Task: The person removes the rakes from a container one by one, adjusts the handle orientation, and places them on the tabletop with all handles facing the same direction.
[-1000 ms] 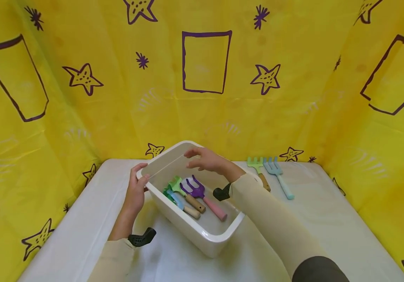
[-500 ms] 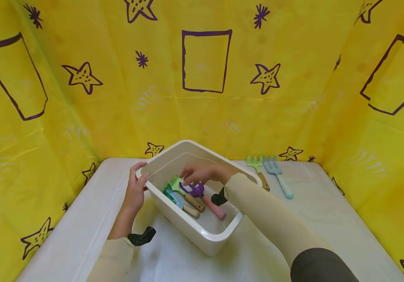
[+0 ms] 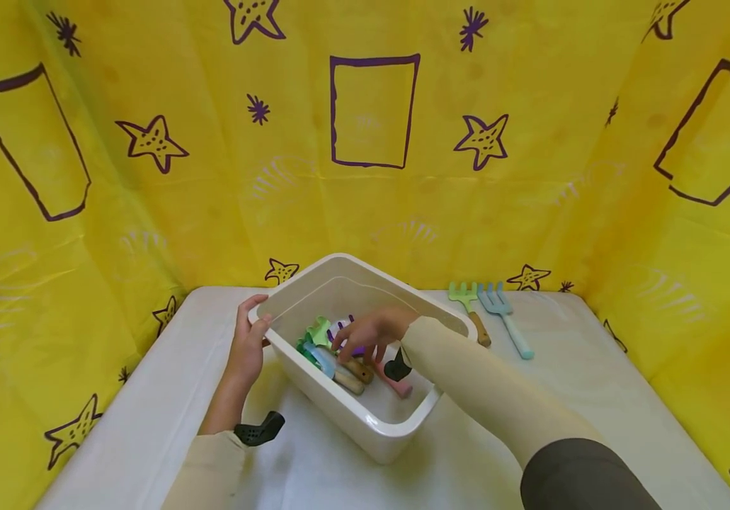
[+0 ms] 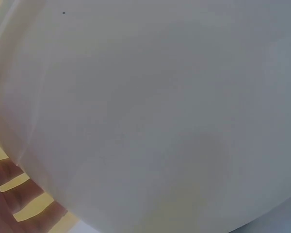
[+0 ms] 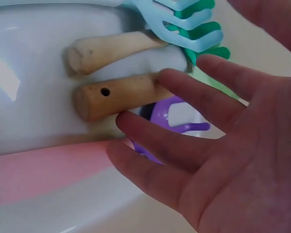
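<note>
My left hand (image 3: 246, 350) grips the corner rim of a white plastic bin (image 3: 333, 411), thumb inside; its fingers (image 4: 26, 199) show beside the bin wall in the left wrist view. My right hand (image 3: 374, 331) is inside the bin, fingers spread over toy garden forks; touching cannot be told. Below it lies a purple fork (image 5: 160, 116) with a pink handle (image 5: 53, 170). Alongside are a light-green fork (image 3: 318, 331), its wooden handle (image 5: 119, 98) with a hole, and a light-blue fork (image 5: 194, 24) with a paler wooden handle (image 5: 111, 51). Dark-green prongs (image 5: 206, 26) show beneath the blue ones.
Right of the bin, a light-green fork (image 3: 464, 295) with a wooden handle and an all-light-blue fork (image 3: 512, 327) lie on the white-covered table (image 3: 581, 382). A yellow sheet (image 3: 365, 205) with drawn stars hangs around the back and sides.
My right hand has come down from above the bin to just over the forks, nearer their handles. My left hand keeps its hold on the rim.
</note>
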A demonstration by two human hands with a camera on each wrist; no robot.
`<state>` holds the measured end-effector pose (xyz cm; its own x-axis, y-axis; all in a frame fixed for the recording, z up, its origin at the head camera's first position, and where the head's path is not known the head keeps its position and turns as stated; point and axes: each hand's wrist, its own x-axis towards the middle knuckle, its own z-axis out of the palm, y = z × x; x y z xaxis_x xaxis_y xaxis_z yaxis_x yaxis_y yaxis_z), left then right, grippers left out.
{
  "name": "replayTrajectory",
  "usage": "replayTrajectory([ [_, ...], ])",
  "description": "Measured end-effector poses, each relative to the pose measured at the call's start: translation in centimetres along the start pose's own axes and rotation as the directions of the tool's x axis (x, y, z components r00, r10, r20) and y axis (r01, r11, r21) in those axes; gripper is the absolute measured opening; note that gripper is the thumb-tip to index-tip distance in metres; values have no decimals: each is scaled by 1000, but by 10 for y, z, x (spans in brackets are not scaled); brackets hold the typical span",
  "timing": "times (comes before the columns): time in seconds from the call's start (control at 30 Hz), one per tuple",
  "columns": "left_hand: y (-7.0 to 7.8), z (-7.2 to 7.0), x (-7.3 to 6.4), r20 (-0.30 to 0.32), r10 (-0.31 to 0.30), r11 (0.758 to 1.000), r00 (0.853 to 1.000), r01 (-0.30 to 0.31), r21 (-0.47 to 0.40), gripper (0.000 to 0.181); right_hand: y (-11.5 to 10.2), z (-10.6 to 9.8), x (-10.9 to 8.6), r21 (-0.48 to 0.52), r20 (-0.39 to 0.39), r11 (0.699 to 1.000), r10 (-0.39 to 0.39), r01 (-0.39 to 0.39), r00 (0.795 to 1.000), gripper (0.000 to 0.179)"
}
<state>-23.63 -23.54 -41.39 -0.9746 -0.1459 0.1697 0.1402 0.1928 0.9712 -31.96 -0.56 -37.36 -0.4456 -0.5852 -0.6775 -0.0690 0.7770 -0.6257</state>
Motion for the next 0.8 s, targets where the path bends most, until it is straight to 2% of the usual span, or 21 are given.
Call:
replayTrajectory([
  [0.23, -5, -1, 2, -2, 9, 1000, 1000, -9, 1, 49, 3, 6, 0, 52, 39, 997, 58, -60, 998, 58],
  [0.53, 0, 1, 0, -4, 19, 1000, 1000, -19, 15, 49, 1, 7, 1, 67, 50, 997, 41, -44, 998, 59],
  [0.8, 0, 0, 0, -10, 28, 1000, 1000, -28, 15, 49, 1, 10, 1, 66, 74, 994, 78, -83, 994, 57],
])
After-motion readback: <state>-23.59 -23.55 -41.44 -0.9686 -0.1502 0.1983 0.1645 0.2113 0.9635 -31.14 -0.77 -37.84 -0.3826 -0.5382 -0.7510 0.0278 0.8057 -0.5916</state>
